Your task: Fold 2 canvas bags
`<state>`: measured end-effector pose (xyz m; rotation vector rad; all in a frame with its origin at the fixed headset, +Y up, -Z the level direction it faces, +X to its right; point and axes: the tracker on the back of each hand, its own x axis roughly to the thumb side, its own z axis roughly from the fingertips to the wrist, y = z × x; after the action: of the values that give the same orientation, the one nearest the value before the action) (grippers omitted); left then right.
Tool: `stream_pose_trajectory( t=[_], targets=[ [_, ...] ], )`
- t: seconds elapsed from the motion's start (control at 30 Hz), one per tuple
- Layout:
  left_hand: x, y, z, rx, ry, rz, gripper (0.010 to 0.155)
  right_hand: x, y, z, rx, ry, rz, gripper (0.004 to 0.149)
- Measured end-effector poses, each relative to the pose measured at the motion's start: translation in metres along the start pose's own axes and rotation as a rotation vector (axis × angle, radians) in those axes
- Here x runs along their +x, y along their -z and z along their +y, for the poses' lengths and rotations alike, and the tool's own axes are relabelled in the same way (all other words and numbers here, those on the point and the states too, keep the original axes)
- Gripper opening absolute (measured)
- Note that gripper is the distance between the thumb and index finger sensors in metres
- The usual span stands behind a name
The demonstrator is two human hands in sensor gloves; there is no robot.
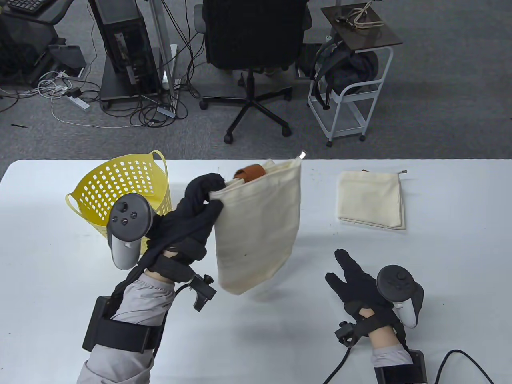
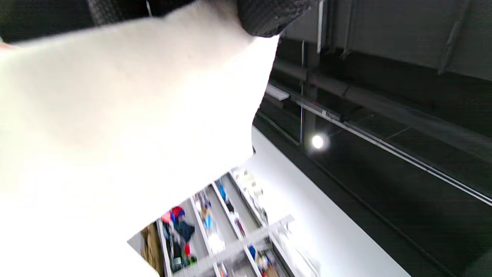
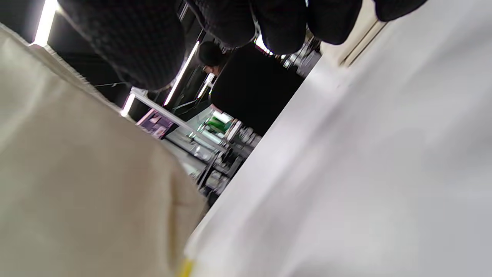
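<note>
My left hand (image 1: 208, 198) grips the top corner of a cream canvas bag (image 1: 260, 224) and holds it up above the white table (image 1: 440, 256). The bag hangs down with its lower end just over the table. It has a brown leather tab (image 1: 250, 173) and a metal zip pull (image 1: 303, 154) at its top edge. The bag fills the left wrist view (image 2: 115, 134) and shows at the left of the right wrist view (image 3: 77, 184). A second cream bag (image 1: 372, 199) lies folded flat on the table at the right. My right hand (image 1: 352, 274) lies open on the table, holding nothing.
A yellow perforated basket (image 1: 120, 184) stands on the table at the back left, behind my left hand. Beyond the table's far edge are an office chair (image 1: 252, 60), a white trolley (image 1: 352, 88) and cables on the floor.
</note>
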<state>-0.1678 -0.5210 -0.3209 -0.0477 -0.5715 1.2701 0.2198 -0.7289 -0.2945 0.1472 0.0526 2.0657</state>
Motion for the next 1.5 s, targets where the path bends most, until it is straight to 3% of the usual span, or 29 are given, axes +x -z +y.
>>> stream_pose_trajectory(
  t=[0.2, 0.23, 0.33, 0.43, 0.5, 0.63, 0.8, 0.93, 1.1, 1.27, 1.33, 1.43, 1.5],
  targets=[
    [-0.028, 0.014, -0.032, -0.181, -0.195, 0.040, 0.053, 0.006, 0.004, 0.018, 0.255, 0.133, -0.077, 0.098],
    [-0.032, 0.014, -0.036, -0.187, -0.233, 0.051, 0.053, 0.007, 0.005, 0.020, 0.295, 0.139, -0.084, 0.099],
    [-0.043, 0.017, -0.040, -0.185, -0.318, 0.084, 0.053, 0.009, 0.006, 0.022, 0.333, 0.168, -0.120, 0.082],
    [-0.054, 0.018, -0.038, -0.146, -0.332, 0.124, 0.053, 0.012, 0.007, 0.024, 0.320, 0.238, -0.159, 0.056],
    [-0.064, 0.018, -0.034, -0.093, -0.327, 0.159, 0.054, 0.014, 0.006, 0.025, 0.294, 0.250, -0.171, 0.046],
    [-0.085, 0.016, -0.026, 0.030, -0.252, 0.278, 0.057, 0.020, 0.006, 0.026, 0.265, 0.282, -0.217, 0.047],
    [-0.112, 0.013, -0.030, 0.104, -0.199, 0.447, 0.065, 0.023, 0.005, 0.032, 0.303, 0.393, -0.235, 0.062],
    [-0.121, 0.014, -0.043, 0.062, -0.145, 0.486, 0.071, 0.026, 0.004, 0.036, 0.330, 0.407, -0.240, 0.068],
    [-0.109, 0.019, -0.073, -0.027, 0.124, 0.490, 0.065, 0.022, 0.004, 0.044, 0.334, 0.443, -0.183, 0.073],
    [-0.097, 0.023, -0.122, -0.350, 0.224, 0.476, 0.056, 0.018, 0.005, 0.049, 0.358, 0.476, -0.140, 0.077],
    [-0.093, 0.022, -0.138, -0.413, 0.300, 0.473, 0.063, 0.019, 0.004, 0.052, 0.382, 0.491, -0.133, 0.080],
    [-0.086, 0.025, -0.149, -0.380, 0.499, 0.433, 0.071, 0.020, 0.003, 0.058, 0.463, 0.482, -0.131, 0.087],
    [-0.085, 0.026, -0.151, -0.391, 0.531, 0.441, 0.073, 0.019, 0.002, 0.060, 0.489, 0.501, -0.128, 0.089]
  ],
)
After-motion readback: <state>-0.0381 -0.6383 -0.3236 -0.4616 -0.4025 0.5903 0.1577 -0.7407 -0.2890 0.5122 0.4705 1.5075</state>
